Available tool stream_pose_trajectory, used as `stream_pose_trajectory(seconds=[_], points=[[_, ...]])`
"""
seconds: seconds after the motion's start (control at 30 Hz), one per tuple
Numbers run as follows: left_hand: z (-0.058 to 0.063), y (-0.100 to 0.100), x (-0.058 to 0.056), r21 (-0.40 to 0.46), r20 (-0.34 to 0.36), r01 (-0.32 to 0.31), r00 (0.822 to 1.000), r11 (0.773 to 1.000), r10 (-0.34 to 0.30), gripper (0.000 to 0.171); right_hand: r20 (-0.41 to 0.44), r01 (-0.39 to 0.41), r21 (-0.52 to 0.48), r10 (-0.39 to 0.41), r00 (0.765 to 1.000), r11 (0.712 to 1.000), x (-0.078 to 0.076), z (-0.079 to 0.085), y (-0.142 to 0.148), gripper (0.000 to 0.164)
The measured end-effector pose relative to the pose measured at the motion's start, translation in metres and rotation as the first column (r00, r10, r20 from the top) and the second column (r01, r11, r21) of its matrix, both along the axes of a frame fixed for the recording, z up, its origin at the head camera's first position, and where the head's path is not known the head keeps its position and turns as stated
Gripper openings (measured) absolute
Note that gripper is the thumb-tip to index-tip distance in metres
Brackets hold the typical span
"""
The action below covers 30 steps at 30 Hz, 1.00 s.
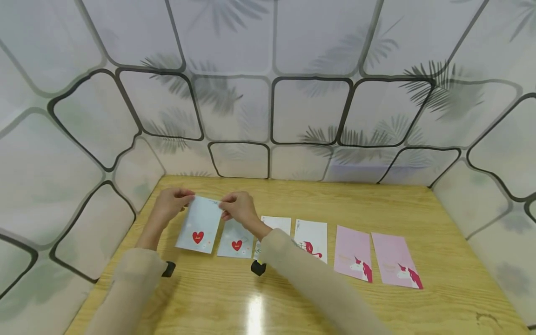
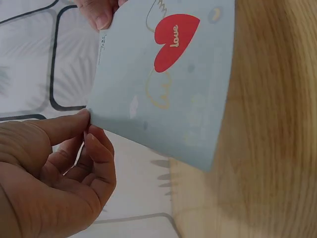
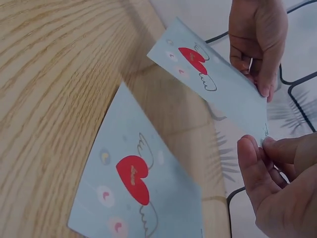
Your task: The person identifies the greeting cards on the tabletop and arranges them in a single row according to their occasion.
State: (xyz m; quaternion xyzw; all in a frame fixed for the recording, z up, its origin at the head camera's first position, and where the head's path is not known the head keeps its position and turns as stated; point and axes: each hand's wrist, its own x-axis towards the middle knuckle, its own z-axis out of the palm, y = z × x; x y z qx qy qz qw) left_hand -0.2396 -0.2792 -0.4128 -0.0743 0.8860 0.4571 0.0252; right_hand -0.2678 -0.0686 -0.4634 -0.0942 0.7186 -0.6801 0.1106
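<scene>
A light blue card [image 1: 200, 218] with a red winged heart is held up by its two top corners. My left hand [image 1: 169, 204] pinches one corner between thumb and fingers, as the left wrist view shows closely at the left hand [image 2: 64, 168]. The opposite top corner is pinched by my right hand [image 1: 240, 208], and the right wrist view shows that right hand [image 3: 282, 178] at the corner. A second light blue heart card [image 1: 236, 242] lies on the table just right of the held one, partly under the right hand in the head view.
Farther right along the wooden table [image 1: 201, 298] lie a white patterned card [image 1: 276, 223], partly behind the right sleeve, a flamingo card [image 1: 311, 232] and two pink unicorn cards [image 1: 351, 246]. A pale patterned wall covering [image 1: 311, 111] rises behind and beside the table.
</scene>
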Motion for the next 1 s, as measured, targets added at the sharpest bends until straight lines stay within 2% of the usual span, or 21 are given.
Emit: stream_pose_trajectory(seconds=[0.2,0.33,0.5,0.8,1.0], points=[[-0.011,-0.003,-0.006,-0.033,-0.002,-0.016,1.000,0.999,0.016,0.030,-0.041,0.011,0.128,-0.006,0.999,0.992,-0.006,-0.008,-0.007,0.006],[-0.019,-0.006,-0.011,-0.063,0.002,-0.015,1.000,0.998,0.016,0.029,-0.115,0.022,0.271,0.009,0.993,0.962,-0.009,-0.012,-0.008,0.006],[-0.029,-0.010,-0.015,-0.084,0.023,-0.010,1.000,0.996,0.012,0.028,-0.184,0.037,0.409,0.043,0.982,0.912,-0.013,-0.015,-0.010,0.007],[-0.044,-0.013,-0.017,-0.141,0.050,-0.003,0.999,0.990,0.010,0.026,-0.226,0.056,0.579,0.094,0.970,0.814,-0.016,-0.020,-0.014,0.008],[-0.051,-0.012,-0.018,-0.166,0.056,-0.010,0.998,0.986,0.019,0.024,-0.298,0.089,0.678,0.162,0.941,0.730,-0.018,-0.026,-0.018,0.009]])
